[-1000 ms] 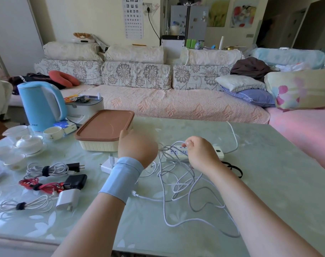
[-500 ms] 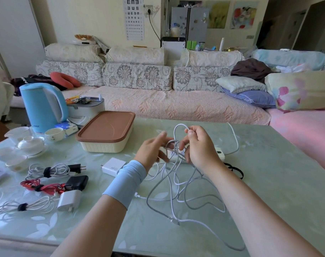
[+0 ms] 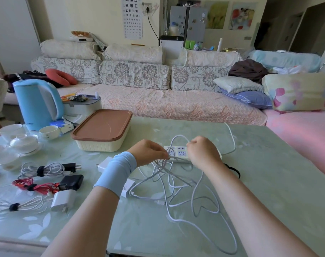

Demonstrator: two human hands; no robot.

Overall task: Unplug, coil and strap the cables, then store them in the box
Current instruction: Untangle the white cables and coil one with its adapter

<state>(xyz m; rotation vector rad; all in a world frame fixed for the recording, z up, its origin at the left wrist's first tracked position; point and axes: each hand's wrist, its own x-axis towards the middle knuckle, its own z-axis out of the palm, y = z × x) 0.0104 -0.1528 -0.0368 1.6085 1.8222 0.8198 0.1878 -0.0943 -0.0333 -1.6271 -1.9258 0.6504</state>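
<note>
A tangle of white cables (image 3: 178,184) sprawls over the green glass table (image 3: 269,182) in front of me. My left hand (image 3: 148,152), with a light blue wristband, pinches a strand of that tangle. My right hand (image 3: 202,150) grips a raised loop of the same cable above a white power strip (image 3: 178,153). A cream box with a brown lid (image 3: 102,129) stands shut behind my left hand. A white charger (image 3: 104,164) lies beside my left wrist, and another white adapter (image 3: 127,188) is partly hidden under the forearm.
At the left lie a strapped white cable with black plug (image 3: 46,168), a strapped red cable (image 3: 33,186) with a black adapter, and a strapped white cable (image 3: 19,205) by a white charger (image 3: 62,200). A blue kettle (image 3: 37,103) and white tea cups (image 3: 19,140) stand far left. A black strap (image 3: 234,170) lies right of my right arm.
Both hands lifted the white cable off the table, then came down again toward the power strip, still holding strands. The loose loops shifted on the table.
</note>
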